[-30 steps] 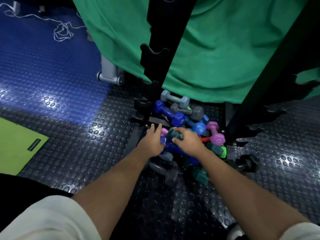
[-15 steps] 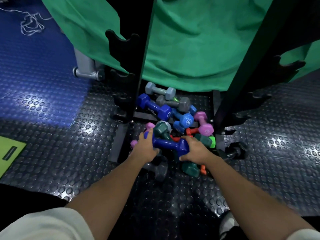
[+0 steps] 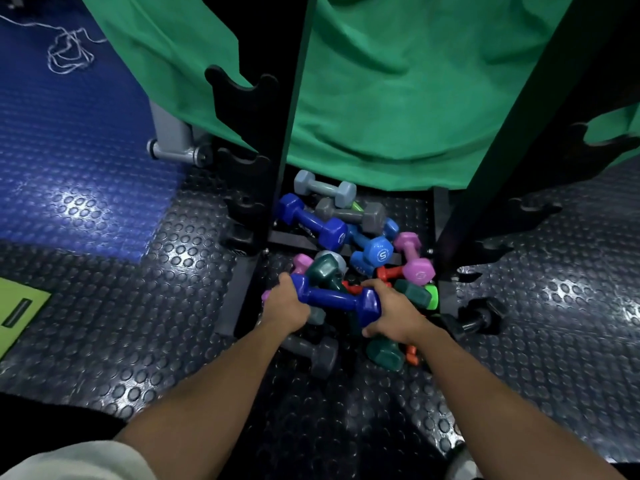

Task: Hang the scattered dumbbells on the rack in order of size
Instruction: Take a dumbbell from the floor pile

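A pile of coloured dumbbells lies on the floor between the two black uprights of the rack (image 3: 291, 98). I hold a dark blue dumbbell (image 3: 334, 298) level above the pile. My left hand (image 3: 285, 306) grips its left head and my right hand (image 3: 389, 311) grips its right head. Behind it lie a second dark blue dumbbell (image 3: 313, 221), a lighter blue one marked 5 (image 3: 375, 254), a grey one (image 3: 351, 213), a pale grey-blue one (image 3: 323, 188), a purple one (image 3: 414, 258), and dark green ones (image 3: 325, 270). The rack's cradle hooks (image 3: 239, 88) hold nothing.
A green cloth (image 3: 398, 81) hangs behind the rack. The right upright (image 3: 485, 188) slants beside the pile, with a black dumbbell (image 3: 479, 315) at its foot. Blue matting (image 3: 69, 150) and a coiled cord (image 3: 67, 53) lie far left, a lime mat (image 3: 17, 306) at the left edge.
My hands went from reaching into the pile to gripping the dark blue dumbbell by its two heads. It has come up slightly out of the pile.
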